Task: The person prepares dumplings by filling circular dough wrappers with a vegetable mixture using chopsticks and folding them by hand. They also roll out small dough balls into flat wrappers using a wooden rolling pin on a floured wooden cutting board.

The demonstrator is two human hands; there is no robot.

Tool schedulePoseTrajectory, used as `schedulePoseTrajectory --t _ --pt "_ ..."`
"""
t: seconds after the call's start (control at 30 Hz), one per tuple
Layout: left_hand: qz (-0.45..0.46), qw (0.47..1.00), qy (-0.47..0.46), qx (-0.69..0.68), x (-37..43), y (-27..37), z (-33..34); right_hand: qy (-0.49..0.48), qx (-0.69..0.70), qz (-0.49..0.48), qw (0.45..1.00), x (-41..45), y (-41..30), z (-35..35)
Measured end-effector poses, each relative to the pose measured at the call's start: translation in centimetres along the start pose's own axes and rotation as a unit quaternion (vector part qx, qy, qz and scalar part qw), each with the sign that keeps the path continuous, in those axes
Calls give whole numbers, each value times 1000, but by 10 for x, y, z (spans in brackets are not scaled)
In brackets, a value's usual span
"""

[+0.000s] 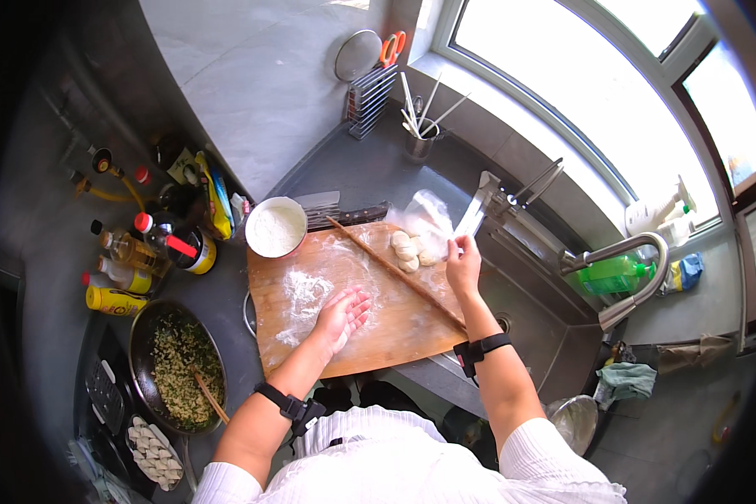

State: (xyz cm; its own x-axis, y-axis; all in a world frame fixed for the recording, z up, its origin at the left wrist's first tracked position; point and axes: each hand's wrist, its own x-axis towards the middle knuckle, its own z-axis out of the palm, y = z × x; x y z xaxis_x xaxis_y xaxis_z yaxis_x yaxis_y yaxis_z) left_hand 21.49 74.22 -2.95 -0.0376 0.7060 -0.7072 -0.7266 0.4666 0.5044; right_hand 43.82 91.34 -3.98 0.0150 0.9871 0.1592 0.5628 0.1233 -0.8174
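Note:
My left hand (345, 315) hovers over a wooden cutting board (397, 346), palm turned partly up, with nothing in it. Under and beside it, white flour (305, 288) is spread across the board. At the board's right edge, my right hand (463, 268) pinches the edge of a clear plastic bag (423, 217). Several pale dough pieces (406, 251) lie by the bag, partly covered by it. A long wooden rolling pin (387, 268) crosses the board diagonally, its near end beside my right forearm. A bowl of flour (277, 227) stands at the far left corner.
A cleaver (346, 214) lies behind the board. The sink (542, 315) and its faucet (636, 249) are on the right. To the left are a pan of chopped filling (186, 372), a tray of dumplings (154, 452) and several bottles (126, 249). A utensil cup (419, 146) stands at the back.

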Motion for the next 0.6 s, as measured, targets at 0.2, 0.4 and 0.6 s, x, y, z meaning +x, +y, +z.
schedulePoseTrajectory --t 0.2,0.4,0.6 --pt "-2 999 -35 21 17 2 15 51 99 62 992 42 21 -3" --pt "26 990 -31 138 38 -3 37 35 60 36 997 76 41 0" --pt "332 812 -15 480 87 5 76 10 -45 -56 997 32 62 -8"
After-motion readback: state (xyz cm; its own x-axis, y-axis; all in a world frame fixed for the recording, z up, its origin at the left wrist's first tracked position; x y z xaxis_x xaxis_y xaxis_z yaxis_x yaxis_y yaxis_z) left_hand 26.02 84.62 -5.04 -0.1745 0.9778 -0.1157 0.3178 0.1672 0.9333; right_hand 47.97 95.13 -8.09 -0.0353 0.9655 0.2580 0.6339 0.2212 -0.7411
